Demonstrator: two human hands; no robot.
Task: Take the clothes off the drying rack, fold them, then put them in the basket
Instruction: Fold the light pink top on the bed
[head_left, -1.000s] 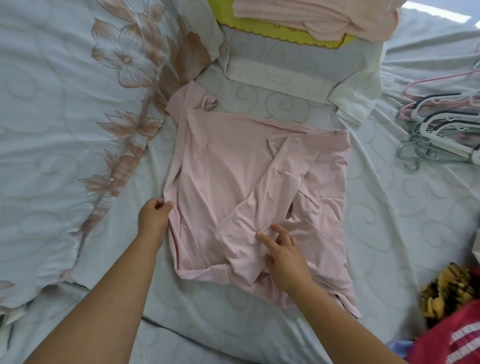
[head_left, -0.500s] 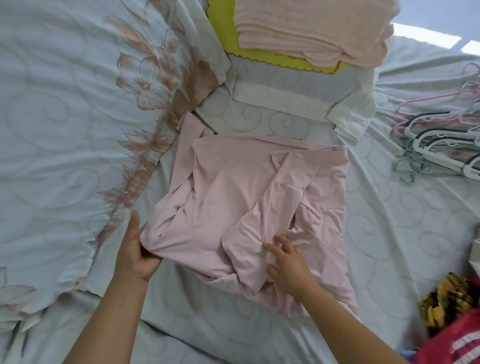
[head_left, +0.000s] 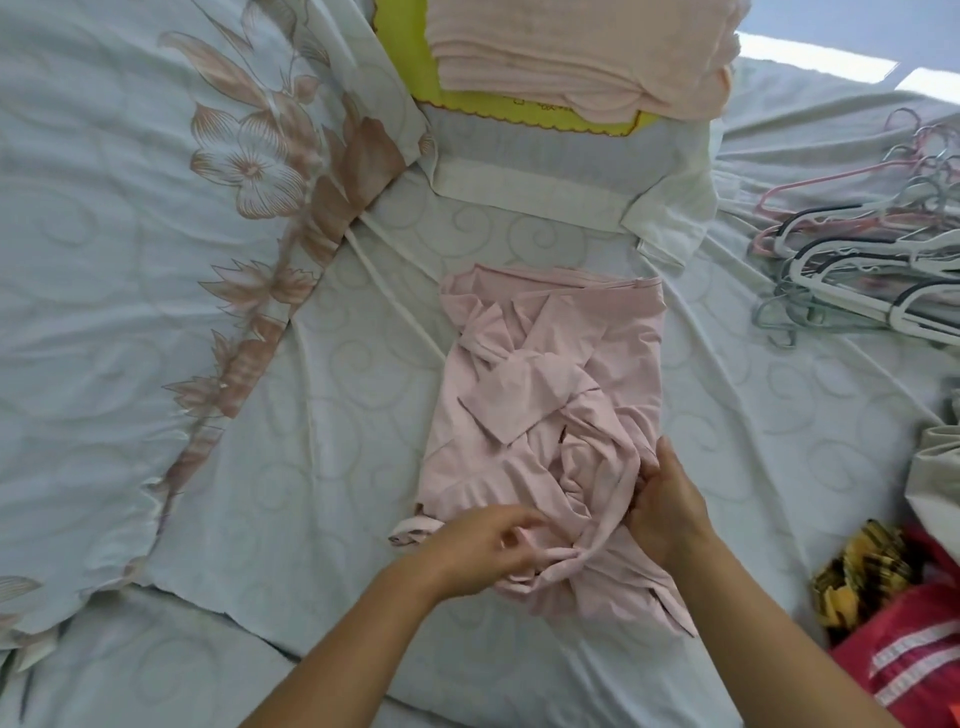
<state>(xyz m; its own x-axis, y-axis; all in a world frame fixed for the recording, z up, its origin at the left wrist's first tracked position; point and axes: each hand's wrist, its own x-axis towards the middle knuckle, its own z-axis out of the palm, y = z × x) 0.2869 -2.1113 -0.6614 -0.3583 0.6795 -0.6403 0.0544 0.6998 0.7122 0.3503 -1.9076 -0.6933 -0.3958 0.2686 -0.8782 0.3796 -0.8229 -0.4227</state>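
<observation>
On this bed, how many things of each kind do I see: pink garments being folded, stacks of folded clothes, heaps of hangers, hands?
Pale pink garment, half folded: 1
Stack of folded peach clothes: 1
Heap of plastic clothes hangers: 1
Hands gripping the garment: 2, left hand and right hand
Total: 5

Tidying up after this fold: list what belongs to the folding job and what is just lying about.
In the job:
pink garment, held by left hand and right hand
folded pink stack

Lying about:
hangers
floral bedcover
red cloth
</observation>
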